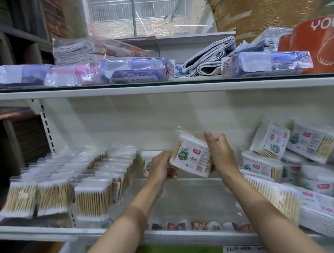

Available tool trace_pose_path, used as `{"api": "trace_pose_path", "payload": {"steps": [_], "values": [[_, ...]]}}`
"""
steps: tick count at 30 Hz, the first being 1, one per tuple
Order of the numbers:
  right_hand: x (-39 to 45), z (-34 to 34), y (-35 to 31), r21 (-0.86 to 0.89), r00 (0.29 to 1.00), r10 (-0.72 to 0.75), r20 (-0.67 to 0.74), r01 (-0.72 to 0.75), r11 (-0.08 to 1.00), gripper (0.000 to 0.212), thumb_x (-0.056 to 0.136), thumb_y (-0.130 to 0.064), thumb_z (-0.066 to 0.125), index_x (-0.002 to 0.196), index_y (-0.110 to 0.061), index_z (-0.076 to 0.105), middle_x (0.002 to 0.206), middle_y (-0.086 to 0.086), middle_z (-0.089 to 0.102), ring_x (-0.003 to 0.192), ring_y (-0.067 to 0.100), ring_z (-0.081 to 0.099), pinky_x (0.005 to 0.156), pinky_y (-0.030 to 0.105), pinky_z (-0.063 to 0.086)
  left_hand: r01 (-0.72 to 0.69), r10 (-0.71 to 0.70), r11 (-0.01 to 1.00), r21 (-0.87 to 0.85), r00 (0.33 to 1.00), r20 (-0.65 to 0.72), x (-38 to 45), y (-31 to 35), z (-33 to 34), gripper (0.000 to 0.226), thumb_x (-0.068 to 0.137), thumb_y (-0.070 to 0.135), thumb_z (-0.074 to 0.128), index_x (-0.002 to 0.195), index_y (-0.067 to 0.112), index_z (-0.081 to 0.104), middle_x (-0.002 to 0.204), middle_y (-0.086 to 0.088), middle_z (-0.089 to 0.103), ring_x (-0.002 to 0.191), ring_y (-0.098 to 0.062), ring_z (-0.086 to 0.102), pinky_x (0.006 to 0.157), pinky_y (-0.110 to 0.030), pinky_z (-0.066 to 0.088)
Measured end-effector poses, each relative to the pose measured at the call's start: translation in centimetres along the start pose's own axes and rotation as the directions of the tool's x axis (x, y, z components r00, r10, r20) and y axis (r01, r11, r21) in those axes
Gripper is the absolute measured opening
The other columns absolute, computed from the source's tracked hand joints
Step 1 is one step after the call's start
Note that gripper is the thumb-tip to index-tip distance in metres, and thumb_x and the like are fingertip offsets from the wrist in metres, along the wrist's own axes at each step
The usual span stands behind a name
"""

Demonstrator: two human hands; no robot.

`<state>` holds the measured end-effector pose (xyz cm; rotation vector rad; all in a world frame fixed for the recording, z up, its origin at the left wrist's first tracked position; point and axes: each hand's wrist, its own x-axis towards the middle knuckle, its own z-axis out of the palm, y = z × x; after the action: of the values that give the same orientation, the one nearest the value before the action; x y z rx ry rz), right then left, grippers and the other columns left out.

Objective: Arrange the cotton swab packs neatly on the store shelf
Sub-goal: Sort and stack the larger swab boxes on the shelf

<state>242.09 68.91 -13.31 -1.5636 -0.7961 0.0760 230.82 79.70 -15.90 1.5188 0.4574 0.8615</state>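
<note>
A crinkly clear-plastic cotton swab pack (190, 157), blocky and tilted, with wooden sticks showing at its side and a printed label on its face, is held above the middle of the white metal shelf (50, 229). The left hand (161, 166) grips its lower left edge with curled fingers; the right hand (220, 152) clasps its right side. Upright packs in rows (67, 186) stand to the left; a loose heap of packs (296, 160) lies to the right. On the upper shelf (159, 88) rest glossy wrapped packets (135, 70) and folded cloths (207, 60).
</note>
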Motion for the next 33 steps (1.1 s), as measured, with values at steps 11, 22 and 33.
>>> {"api": "trace_pose_path", "payload": {"steps": [11,22,33], "values": [[-0.3,0.2,0.0,0.021,0.994,-0.074,-0.082,0.076,0.997,0.036,0.087,-0.041,0.061,0.099,-0.013,0.041,0.079,0.003,0.058,0.057,0.005,0.054,0.036,0.009,0.035,0.050,-0.008,0.968,-0.247,0.986,0.166,-0.6,1.0,0.5,0.022,0.087,0.036,0.049,0.092,0.015,0.054,0.067,0.000,0.065,0.042,-0.012,0.056,0.033,-0.016,0.032],[-0.8,1.2,0.1,0.205,0.986,-0.015,0.166,-0.019,0.979,0.026,0.097,-0.038,0.042,0.090,-0.017,0.056,0.083,0.000,0.065,0.066,0.010,0.062,0.049,0.026,0.048,0.096,0.002,0.844,-0.528,0.983,0.181,-0.9,1.6,0.1,0.031,0.075,0.026,0.056,0.100,0.011,0.046,0.085,-0.010,0.071,0.062,-0.026,0.070,0.047,-0.025,0.054],[-1.2,1.2,0.4,0.319,0.974,0.000,0.226,-0.074,0.945,0.041,0.101,-0.038,0.030,0.108,-0.009,0.057,0.083,0.009,0.069,0.054,0.017,0.061,0.044,0.024,0.042,0.135,-0.028,0.816,-0.562,0.980,0.195,-0.5,1.5,-0.1,0.048,0.073,0.029,0.056,0.115,0.005,0.051,0.084,-0.016,0.071,0.058,-0.026,0.067,0.048,-0.027,0.054]]}}
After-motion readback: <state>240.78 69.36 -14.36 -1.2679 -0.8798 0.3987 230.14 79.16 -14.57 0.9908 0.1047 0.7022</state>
